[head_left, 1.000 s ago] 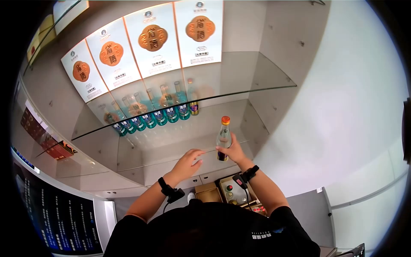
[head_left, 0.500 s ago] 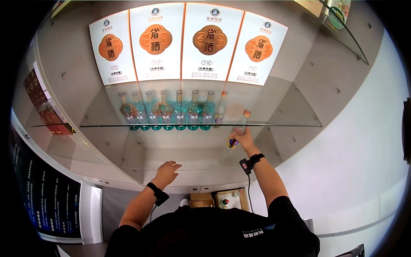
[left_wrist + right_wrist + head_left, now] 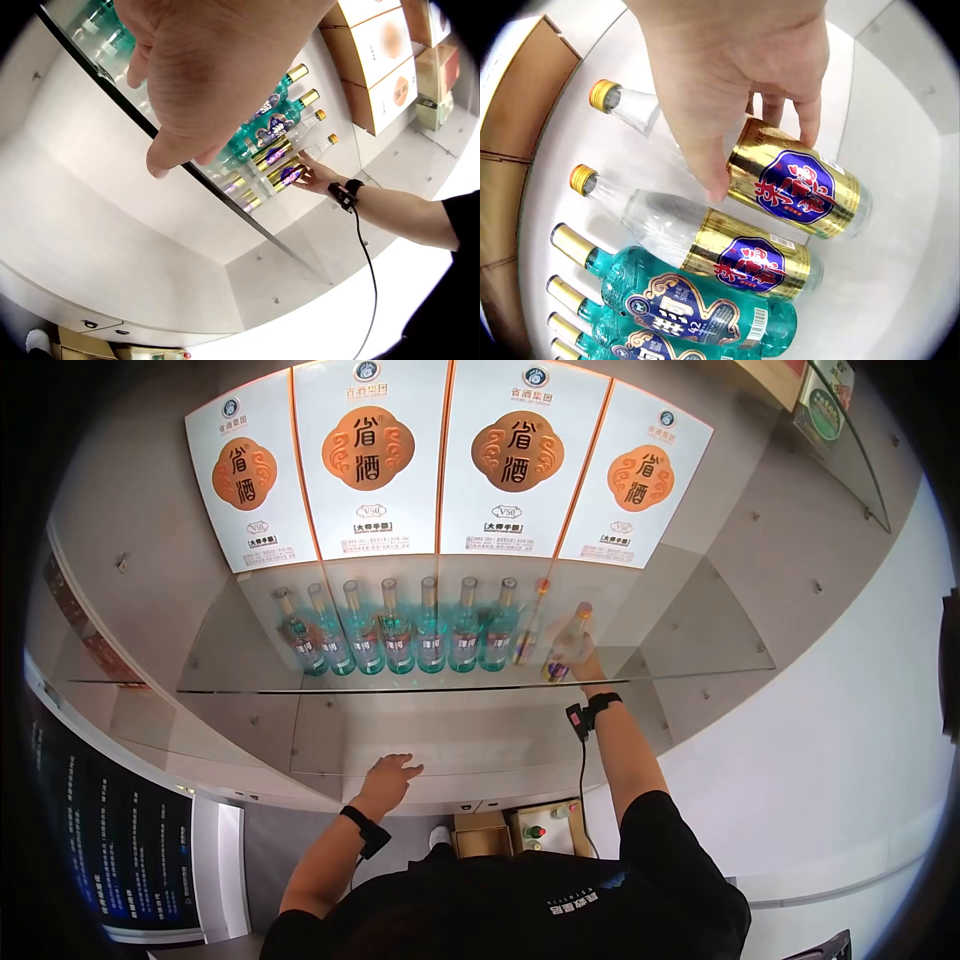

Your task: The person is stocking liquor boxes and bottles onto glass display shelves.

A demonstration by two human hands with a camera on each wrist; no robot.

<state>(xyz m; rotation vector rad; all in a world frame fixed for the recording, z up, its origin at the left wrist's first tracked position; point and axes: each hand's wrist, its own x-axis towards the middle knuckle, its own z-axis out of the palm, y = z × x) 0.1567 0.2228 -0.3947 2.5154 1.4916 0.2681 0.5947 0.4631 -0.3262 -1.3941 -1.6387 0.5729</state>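
Note:
My right hand (image 3: 592, 660) holds a clear glass bottle (image 3: 791, 180) with a gold and blue label and an orange-gold cap. In the right wrist view, its thumb lies along the near side and its fingers reach over the far side. A matching bottle (image 3: 746, 259) stands right beside it. A row of teal bottles (image 3: 430, 635) with gold caps continues to the left. In the head view, the bottles and right hand appear hazy behind the glass shelf (image 3: 700, 610). My left hand (image 3: 385, 783) hovers before the cabinet with relaxed fingers, holding nothing.
Several white boxes (image 3: 520, 460) with orange emblems line the back above the bottles. The dark glass edge (image 3: 450, 689) crosses in front of the right wrist. An open carton (image 3: 482, 835) and a tray (image 3: 572, 840) with bottles lie below. A cable (image 3: 584, 790) hangs from the right wrist.
My right hand has carried the clear bottle deeper into the cabinet, up beside the matching bottle at the row's right end. The left hand has drawn slightly left and lower. The head view has shifted.

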